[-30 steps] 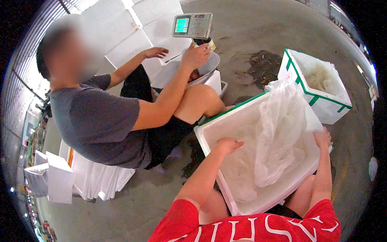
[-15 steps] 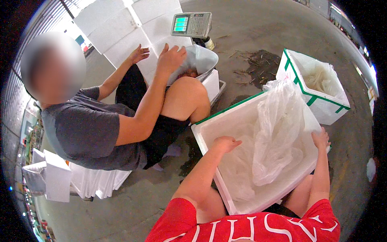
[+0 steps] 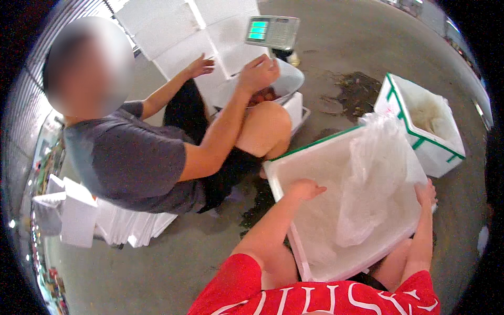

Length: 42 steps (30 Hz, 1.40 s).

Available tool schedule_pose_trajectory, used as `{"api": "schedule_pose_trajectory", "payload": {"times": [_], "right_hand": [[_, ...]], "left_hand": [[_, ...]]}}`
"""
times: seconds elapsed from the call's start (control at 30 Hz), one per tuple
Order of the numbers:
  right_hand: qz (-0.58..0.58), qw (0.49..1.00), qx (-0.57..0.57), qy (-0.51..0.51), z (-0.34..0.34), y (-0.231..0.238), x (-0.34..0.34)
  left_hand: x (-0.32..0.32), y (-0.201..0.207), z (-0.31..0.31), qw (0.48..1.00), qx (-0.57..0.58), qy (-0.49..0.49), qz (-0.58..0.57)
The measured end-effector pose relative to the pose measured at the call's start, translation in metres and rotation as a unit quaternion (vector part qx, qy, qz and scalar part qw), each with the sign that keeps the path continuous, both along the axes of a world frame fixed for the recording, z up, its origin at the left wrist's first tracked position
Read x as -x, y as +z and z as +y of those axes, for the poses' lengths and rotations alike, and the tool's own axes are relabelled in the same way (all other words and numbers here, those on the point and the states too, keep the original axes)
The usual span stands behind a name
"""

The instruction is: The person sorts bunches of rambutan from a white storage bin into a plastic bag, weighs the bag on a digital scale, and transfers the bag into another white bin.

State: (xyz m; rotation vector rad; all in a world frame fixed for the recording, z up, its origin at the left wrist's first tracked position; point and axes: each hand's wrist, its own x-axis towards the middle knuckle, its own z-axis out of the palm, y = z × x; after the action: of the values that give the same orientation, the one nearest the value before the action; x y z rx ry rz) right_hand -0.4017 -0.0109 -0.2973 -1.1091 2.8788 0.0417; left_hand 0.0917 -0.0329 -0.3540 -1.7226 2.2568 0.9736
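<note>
In front of me a large white foam box (image 3: 304,252) is tilted between my legs. A clear plastic liner (image 3: 365,194) lies crumpled inside and drapes over its far corner. My left hand (image 3: 306,190) reaches over the near-left wall, inside the box. Its thumb side points right, while most fingers are hidden beneath, so their grip cannot be made out. At the right wall, my right hand (image 3: 426,194) is closed round the rim. Green tape (image 3: 317,142) runs along the box's far edge.
To my left sits a co-worker (image 3: 131,157), hands raised near a lined tub (image 3: 291,79) of reddish contents on a scale, whose display (image 3: 273,32) stands above. A second foam box (image 3: 438,155) holds a plastic liner. Foam boxes are stacked behind (image 3: 163,26); foam pieces lie left (image 3: 126,223).
The whole view has shifted, moving most things rightward in the picture. Both my hands keep about the same places on the box. The co-worker's nearer hand has moved slightly right over the tub.
</note>
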Motion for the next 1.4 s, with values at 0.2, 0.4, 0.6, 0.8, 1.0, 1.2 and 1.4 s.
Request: {"api": "schedule_pose_trajectory", "payload": {"times": [0.2,0.4,0.6,0.8,1.0,1.2,1.4], "right_hand": [[0.039,0.999,0.004,-0.008,-0.001,-0.017,0.017],[0.026,1.0,-0.003,0.017,0.0,-0.021,0.026],[0.022,1.0,0.001,0.016,-0.001,-0.026,0.031],[0.036,0.999,0.005,0.021,-0.002,-0.031,0.033],[0.044,0.999,0.012,0.021,0.001,-0.033,0.036],[0.032,0.999,0.0,0.026,-0.003,-0.023,0.023],[0.003,1.0,0.007,0.019,0.001,-0.009,0.013]], "left_hand": [[0.004,0.012,0.005,1.0,-0.002,-0.012,-0.012],[0.008,0.017,0.006,1.0,0.006,-0.001,-0.008],[0.008,0.01,0.005,1.0,0.013,-0.001,-0.019],[0.007,0.005,0.003,1.0,-0.003,-0.002,-0.001],[0.01,0.01,0.002,1.0,-0.004,-0.025,-0.011],[0.009,-0.005,0.0,1.0,-0.006,-0.006,-0.024],[0.01,0.004,0.005,0.999,0.045,-0.009,-0.019]]}}
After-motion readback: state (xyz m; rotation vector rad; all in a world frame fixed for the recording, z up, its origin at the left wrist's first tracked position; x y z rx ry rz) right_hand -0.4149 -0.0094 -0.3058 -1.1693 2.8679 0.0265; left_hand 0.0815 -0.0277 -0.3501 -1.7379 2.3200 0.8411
